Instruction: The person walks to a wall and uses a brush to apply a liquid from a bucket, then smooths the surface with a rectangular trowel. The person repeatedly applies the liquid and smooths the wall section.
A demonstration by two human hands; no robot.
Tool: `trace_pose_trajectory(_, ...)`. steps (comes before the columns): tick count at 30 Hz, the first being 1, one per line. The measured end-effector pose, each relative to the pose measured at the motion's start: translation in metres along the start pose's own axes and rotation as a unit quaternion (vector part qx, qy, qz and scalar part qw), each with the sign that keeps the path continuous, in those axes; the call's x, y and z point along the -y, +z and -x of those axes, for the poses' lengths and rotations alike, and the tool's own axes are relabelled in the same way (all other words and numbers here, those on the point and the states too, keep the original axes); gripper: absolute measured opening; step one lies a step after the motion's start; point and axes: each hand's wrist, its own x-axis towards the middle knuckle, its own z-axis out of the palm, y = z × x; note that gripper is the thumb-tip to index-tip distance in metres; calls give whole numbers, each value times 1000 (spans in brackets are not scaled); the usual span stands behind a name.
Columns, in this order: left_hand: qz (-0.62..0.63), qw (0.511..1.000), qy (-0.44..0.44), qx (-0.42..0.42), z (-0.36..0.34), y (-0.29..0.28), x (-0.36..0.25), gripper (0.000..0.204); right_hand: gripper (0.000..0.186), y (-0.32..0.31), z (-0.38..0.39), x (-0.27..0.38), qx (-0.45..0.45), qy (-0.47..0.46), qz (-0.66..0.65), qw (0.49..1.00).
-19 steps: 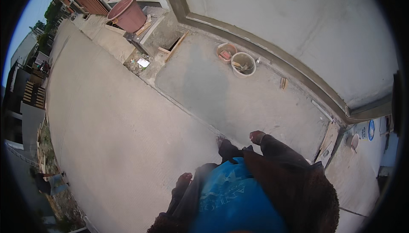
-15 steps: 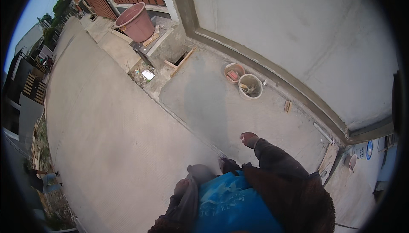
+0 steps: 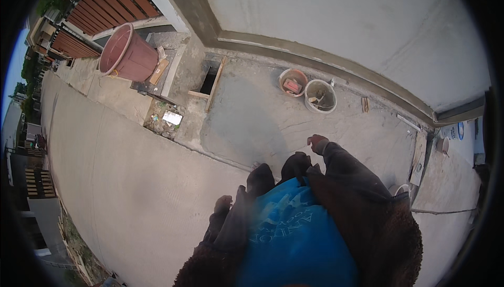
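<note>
At the upper left of the frame, a pink tub [image 3: 139,62] is standing near a dark hole [image 3: 210,79], which careful footing would be avoiding. At lower centre, the left hand [image 3: 223,203] is hanging over pavement, its grip too dim to tell. Right of centre, an orange bucket [image 3: 295,74] and a white bucket [image 3: 329,92] are standing side by side above the right hand [image 3: 317,141], which is hanging loosely uncurled, grasping nothing visible; relaxed fingers are probably helping balance

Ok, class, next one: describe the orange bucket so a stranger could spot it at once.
Find the big pale wall. Near its foot stands a whitish bucket, and the orange bucket is just to its left. Unlike that neighbour, it has an orange rim and something red inside.
</note>
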Motion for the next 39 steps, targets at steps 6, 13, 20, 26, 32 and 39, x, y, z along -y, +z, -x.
trace_pose_trajectory(6,63,998,20,-3,-82,-137,-141,31,31,-40,-34,35,-53,43,-112,991)
trace_pose_trajectory(13,4,999,-7,32,-164,-156,-247,33,29,-51,-163,37,18,49,-155,986)
trace_pose_trajectory(20,-308,940,-41,142,-196,-189,-344,32,29,-73,-312,6,-28,149,-358,922)
trace_pose_trajectory(26,-306,920,-61,237,-239,-171,-406,29,49,-47,-390,-71,-272,460,-527,660)
trace_pose_trajectory(32,-423,845,-232,228,-278,-179,-460,32,97,59,-412,-194,-337,686,-517,385)
trace_pose_trajectory(39,-532,794,-121,268,-307,-183,-502,34,56,46,-405,-250,-445,571,-677,131)
